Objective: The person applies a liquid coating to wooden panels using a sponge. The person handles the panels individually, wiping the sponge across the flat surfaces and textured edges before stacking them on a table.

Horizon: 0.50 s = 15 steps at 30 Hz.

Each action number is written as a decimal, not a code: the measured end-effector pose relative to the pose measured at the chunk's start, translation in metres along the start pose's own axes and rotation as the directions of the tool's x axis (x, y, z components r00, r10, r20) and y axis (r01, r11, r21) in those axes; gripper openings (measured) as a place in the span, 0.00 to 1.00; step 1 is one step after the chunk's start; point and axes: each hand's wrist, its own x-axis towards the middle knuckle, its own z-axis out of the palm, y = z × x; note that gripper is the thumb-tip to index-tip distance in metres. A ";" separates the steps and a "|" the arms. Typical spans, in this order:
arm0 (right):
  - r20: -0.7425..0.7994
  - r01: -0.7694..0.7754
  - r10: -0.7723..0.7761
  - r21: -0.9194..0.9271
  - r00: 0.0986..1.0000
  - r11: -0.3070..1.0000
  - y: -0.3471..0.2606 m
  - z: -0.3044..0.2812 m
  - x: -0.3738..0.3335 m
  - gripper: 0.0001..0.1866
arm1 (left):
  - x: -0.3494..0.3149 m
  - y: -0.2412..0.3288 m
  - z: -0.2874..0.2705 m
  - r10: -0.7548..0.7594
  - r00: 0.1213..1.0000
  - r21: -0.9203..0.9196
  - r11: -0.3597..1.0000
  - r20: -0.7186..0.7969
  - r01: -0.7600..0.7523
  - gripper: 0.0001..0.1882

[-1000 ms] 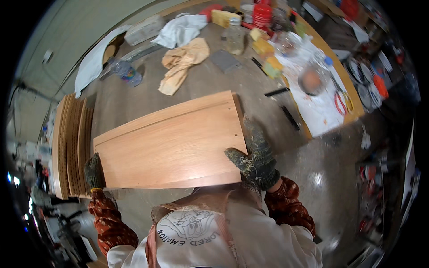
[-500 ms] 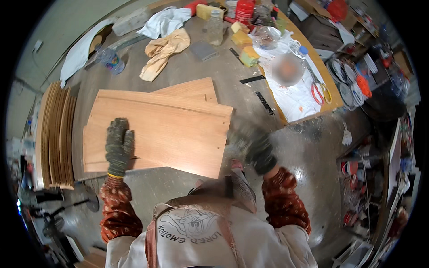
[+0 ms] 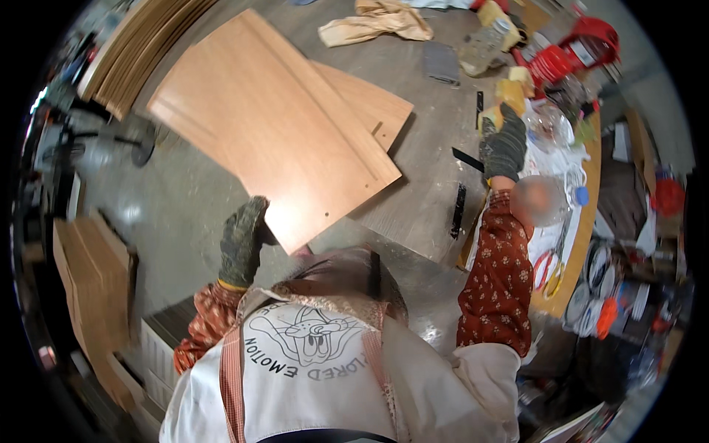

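Note:
My left hand (image 3: 245, 240), in a dark green glove, is closed at the near long edge of a light wooden board (image 3: 273, 140), close to its near corner. The thumb is partly hidden. This board lies over a second wooden board (image 3: 373, 103), which shows along its right side. Far to the right, my right hand (image 3: 505, 151), gloved likewise, reaches to a yellow sponge (image 3: 492, 117). Its fingers are apart and touch or nearly touch the sponge; the exact contact is hidden. Another yellow sponge (image 3: 510, 93) lies just beyond.
Black strips (image 3: 459, 210) lie on the grey table (image 3: 425, 188). Scissors (image 3: 550, 273), a blue-capped bottle (image 3: 582, 196) and a white cloth stand or lie at the right. A tan cloth (image 3: 377, 23) lies at the back; stacked curved boards (image 3: 144, 55) stand at far left.
My view has turned right. My right hand has moved from beside the boards to the sponges. My left hand has gone from lying on the upper board to its near edge.

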 end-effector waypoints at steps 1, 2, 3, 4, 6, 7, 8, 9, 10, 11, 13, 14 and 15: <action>-0.062 0.059 -0.057 0.031 0.996 0.998 0.008 0.009 0.002 0.29 | -0.004 0.004 0.001 -0.174 0.980 -0.211 0.959 0.096 0.191 0.24; -0.060 0.024 -0.020 0.081 0.998 0.996 -0.004 0.004 0.001 0.25 | -0.004 0.008 0.001 -0.058 0.996 -0.091 0.994 0.063 0.063 0.26; -0.089 0.090 -0.079 0.135 0.993 0.987 0.001 0.001 -0.002 0.24 | 0.003 0.013 0.001 0.075 0.996 0.032 0.997 0.057 -0.077 0.27; -0.120 0.075 -0.030 0.398 0.992 0.914 0.001 0.001 -0.009 0.23 | 0.008 0.015 0.001 0.206 0.976 0.154 0.964 0.074 -0.216 0.29; -0.021 -0.042 0.102 0.818 0.995 0.574 -0.036 -0.020 -0.026 0.22 | 0.006 0.004 0.003 0.018 0.984 0.070 0.997 0.176 -0.031 0.32; 0.113 -0.158 0.150 0.926 0.982 0.342 -0.067 -0.043 -0.043 0.23 | 0.004 0.003 0.005 -0.027 0.983 0.043 0.999 0.179 0.020 0.32; -0.028 -0.018 0.068 0.800 0.997 0.600 -0.071 -0.051 -0.059 0.25 | 0.005 0.005 0.007 -0.055 0.980 0.010 0.998 0.189 0.054 0.32; -0.138 0.126 -0.052 0.603 0.989 0.788 -0.075 -0.055 -0.075 0.28 | 0.005 0.008 0.007 -0.093 0.976 -0.014 0.995 0.195 0.098 0.32; -0.121 0.251 -0.220 0.500 0.968 0.829 -0.090 -0.073 -0.090 0.29 | 0.004 0.002 0.010 -0.099 0.978 -0.009 0.995 0.181 0.103 0.30; -0.088 0.373 -0.369 0.385 0.925 0.844 -0.105 -0.089 -0.101 0.30 | 0.010 0.015 0.008 -0.208 0.952 -0.105 0.966 0.225 0.236 0.25; -0.061 0.215 -0.253 0.736 0.966 0.642 -0.118 -0.072 -0.126 0.34 | 0.019 0.039 0.008 -0.313 0.923 -0.288 0.884 0.223 0.369 0.14; 0.079 0.254 -0.340 0.513 0.937 0.820 -0.129 -0.077 -0.131 0.32 | 0.019 0.044 0.008 -0.332 0.928 -0.382 0.846 0.170 0.372 0.11; 0.073 0.289 -0.398 0.570 0.915 0.769 -0.134 -0.073 -0.139 0.32 | 0.024 0.050 0.008 -0.337 0.934 -0.477 0.805 0.122 0.352 0.15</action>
